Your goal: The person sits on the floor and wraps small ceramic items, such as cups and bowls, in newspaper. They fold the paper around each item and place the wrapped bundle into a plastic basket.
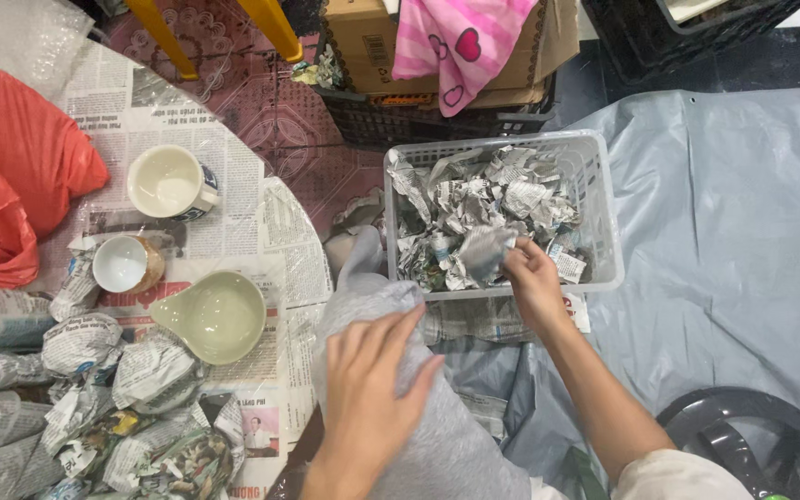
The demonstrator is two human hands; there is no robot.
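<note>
The right hand (531,278) pinches a crumpled newspaper wad (485,250) inside the white plastic basket (604,222). The left hand (368,384) lies flat, fingers loosely apart, on grey cloth (437,454). Left of it on the table (243,185) sit a pale green bowl (218,317) and two cups (145,222).

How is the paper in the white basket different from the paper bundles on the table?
The paper in the white basket is loose, crumpled scraps; the bundles on the table look fuller and rounder. The right hand grips one basket scrap; no hand touches the table bundles. The left hand rests on grey cloth. Both piles are printed newspaper.
</note>
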